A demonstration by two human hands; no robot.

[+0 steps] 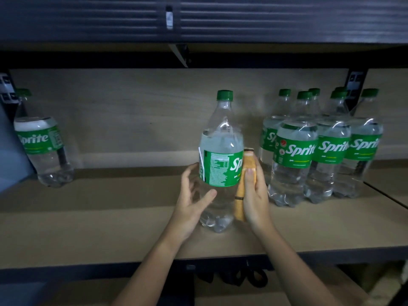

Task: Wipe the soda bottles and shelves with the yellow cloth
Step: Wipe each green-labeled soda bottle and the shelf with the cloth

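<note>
1. While the bottle is being wiped, the flat beige wooden shelf board (pixel 110 228) carries its weight; keep the base seated there so that the bottle turns without lifting.
2. The cluster of clear plastic soda bottles with green labels and green caps (pixel 320 151) stands just beside the work area on the right. Keep the wiping stroke short enough on that side to avoid knocking them.
3. A single clear soda bottle with a green label (pixel 42 151) stands well apart at the far left of the shelf.
4. The clear plastic soda bottle with a green cap and green label (pixel 220 140) stands upright near the shelf's front centre, between both hands.
5. The left hand (pixel 192 202) cups the bottle's lower body, fingers spread and loosely curved, thumb across the front. Use it to steady and rotate the bottle.
6. The right hand (pixel 256 195) grips the folded yellow cloth (pixel 242 186) and presses it flat against the bottle's right side, over the label edge.
7. Draw the cloth along the wall in full vertical passes, rotating between passes; the neck and cap appear not yet covered.
</note>
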